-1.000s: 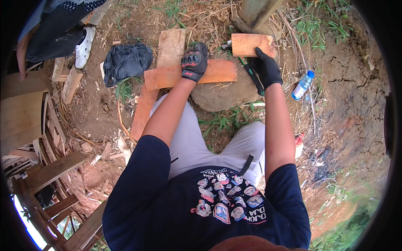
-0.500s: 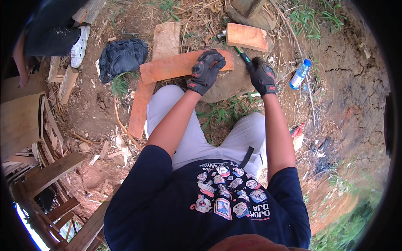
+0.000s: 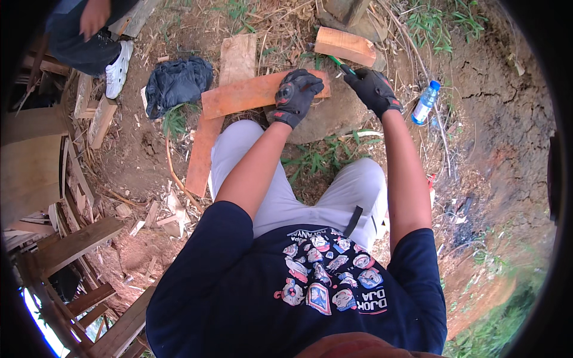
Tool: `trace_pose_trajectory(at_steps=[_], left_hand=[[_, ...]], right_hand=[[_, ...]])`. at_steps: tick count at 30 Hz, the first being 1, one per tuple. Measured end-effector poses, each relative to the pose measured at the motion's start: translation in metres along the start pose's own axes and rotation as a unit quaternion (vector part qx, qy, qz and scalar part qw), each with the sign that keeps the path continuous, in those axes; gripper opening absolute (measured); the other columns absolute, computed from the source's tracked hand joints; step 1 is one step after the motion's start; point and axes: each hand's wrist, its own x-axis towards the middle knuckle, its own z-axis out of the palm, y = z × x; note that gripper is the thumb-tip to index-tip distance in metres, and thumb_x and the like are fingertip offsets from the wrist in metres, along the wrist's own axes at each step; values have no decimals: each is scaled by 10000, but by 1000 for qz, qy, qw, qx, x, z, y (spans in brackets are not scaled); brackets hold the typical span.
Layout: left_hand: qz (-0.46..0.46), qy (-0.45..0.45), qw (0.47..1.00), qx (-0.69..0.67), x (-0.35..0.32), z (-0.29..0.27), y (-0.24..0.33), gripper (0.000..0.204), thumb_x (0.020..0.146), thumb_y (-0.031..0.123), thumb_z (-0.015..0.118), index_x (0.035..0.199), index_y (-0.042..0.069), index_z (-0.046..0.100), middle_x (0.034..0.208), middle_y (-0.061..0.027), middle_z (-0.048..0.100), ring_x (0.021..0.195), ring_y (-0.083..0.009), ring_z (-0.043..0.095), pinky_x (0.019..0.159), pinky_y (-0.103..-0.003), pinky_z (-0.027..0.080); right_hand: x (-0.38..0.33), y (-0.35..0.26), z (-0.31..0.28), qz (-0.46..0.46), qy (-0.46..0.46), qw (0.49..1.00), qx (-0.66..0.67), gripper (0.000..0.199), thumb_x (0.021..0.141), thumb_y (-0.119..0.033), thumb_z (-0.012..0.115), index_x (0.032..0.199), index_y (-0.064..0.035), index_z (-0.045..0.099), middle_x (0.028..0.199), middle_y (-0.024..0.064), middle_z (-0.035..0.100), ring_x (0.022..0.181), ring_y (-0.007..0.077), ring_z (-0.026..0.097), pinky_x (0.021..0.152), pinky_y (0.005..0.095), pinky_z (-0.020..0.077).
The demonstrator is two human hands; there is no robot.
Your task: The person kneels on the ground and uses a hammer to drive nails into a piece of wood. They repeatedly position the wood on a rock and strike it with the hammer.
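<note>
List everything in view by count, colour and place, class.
Planks: three, reddish and pale, centre
Block: one, orange, top centre
Rock: one, brown, centre
Tool: one, green handle, by block
Bag: one, black, upper left
Bottle: one, blue capped, upper right
Shoe: one, white, on co-worker, upper left
Lumber: several, brown, left
Grass: several patches, green, scattered
Shirt: one, navy, lower centre
Trousers: one pair, grey, centre
Left grip: one, black gloved, on plank
Right grip: one, black gloved, on tool
</note>
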Motion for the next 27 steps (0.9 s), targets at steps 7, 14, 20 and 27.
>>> trace_pose_trajectory(at_steps=[7, 14, 20, 27], left_hand=[[1, 16, 1000, -4, -1, 5, -4, 168, 891, 212, 856, 1033, 122, 866, 1127, -103, 810, 1134, -339, 726, 1061, -481, 558], [0, 20, 1000, 3, -2, 4, -2, 159, 890, 201, 857, 1025, 118, 864, 1108, -108, 807, 1131, -344, 724, 1055, -484, 561], [-5, 3, 1000, 11, 1, 3, 1, 175, 879, 176, 856, 1034, 94, 854, 1073, -118, 799, 1099, -350, 728, 1034, -479, 569], [-13, 2, 1000, 20, 0, -1, 7, 172, 878, 186, 859, 1023, 93, 850, 1074, -113, 801, 1092, -346, 731, 1023, -473, 573]], right_hand=[[-3, -4, -14, 109, -79, 973, 189, 506, 999, -551, 757, 1146, -71, 823, 824, 18, 675, 643, 127, 610, 580, 339, 493], [-8, 18, -5, 113, -181, 906, 366, 392, 1080, -461, 691, 1204, -104, 792, 755, -52, 566, 553, 73, 449, 487, 268, 348], [-23, 33, -5, 17, -317, 780, 540, 410, 1106, -424, 650, 1325, -86, 732, 742, -70, 503, 543, 43, 401, 474, 219, 292], [-93, 24, -11, -158, -190, 704, 665, 419, 1100, -425, 686, 1286, -50, 675, 754, -59, 506, 544, 41, 441, 477, 224, 345]])
